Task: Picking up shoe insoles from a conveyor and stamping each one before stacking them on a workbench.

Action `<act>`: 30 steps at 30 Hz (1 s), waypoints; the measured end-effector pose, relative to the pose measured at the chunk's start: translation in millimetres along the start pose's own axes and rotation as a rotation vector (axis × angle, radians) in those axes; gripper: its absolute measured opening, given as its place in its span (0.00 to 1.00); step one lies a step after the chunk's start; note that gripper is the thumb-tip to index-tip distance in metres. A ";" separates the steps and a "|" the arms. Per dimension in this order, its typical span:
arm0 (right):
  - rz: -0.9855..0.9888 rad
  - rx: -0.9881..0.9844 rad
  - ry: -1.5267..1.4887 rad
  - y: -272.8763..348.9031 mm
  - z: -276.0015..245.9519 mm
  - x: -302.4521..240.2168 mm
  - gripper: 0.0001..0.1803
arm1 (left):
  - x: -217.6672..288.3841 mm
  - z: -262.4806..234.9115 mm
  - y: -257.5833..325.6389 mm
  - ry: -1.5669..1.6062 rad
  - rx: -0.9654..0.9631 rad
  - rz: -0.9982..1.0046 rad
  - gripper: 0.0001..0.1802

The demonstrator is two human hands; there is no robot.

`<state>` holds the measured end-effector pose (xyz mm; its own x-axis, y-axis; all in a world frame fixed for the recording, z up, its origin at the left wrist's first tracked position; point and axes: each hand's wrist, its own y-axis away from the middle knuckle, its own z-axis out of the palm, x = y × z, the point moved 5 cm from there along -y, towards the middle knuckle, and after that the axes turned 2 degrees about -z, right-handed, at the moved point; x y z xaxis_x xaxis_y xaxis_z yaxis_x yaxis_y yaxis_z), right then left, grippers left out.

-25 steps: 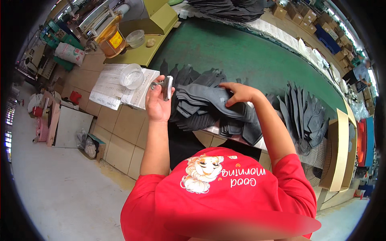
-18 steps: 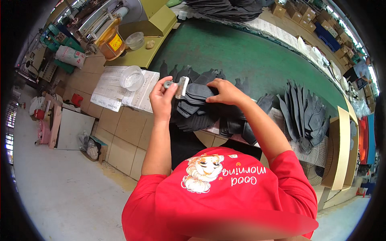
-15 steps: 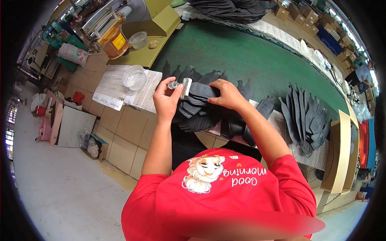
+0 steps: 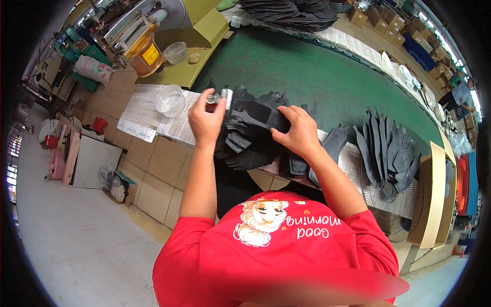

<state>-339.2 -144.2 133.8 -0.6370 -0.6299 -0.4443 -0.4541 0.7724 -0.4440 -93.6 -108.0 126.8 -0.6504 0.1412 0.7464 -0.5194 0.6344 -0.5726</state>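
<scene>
My left hand (image 4: 206,122) is closed on a small clear-handled tool with a flat white head (image 4: 227,99), its exact kind unclear. The white head stands upright just left of a stack of dark, flat cut pieces (image 4: 240,140). My right hand (image 4: 302,134) pinches the right end of a dark flat piece (image 4: 255,112) between thumb and fingers, over that stack. Other pieces of the stack fan out beneath both hands. My right palm hides part of what it grips.
Left of my hands, a clear round tub (image 4: 170,101) rests on a paper-covered ledge (image 4: 138,115). Further right lie a fanned bundle of dark pieces (image 4: 389,153) and an open cardboard box (image 4: 432,194). A green work surface (image 4: 307,71) stretches beyond, with a dark pile (image 4: 291,13) behind it.
My left hand has drawn the white-headed tool up and left, off the stacked pieces. My right hand has shifted slightly right and nearer to me, and the top piece it pinches now shows more.
</scene>
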 end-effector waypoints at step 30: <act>0.279 0.091 0.035 54.5 -49.4 33.3 0.30 | 81.0 54.0 58.8 0.284 -0.287 0.294 0.21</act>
<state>-415.9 -119.0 133.3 -0.7510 -0.3903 -0.5326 -0.2020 0.9037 -0.3774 -206.7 -100.3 135.3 -0.5489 0.5220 0.6529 -0.1369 0.7144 -0.6863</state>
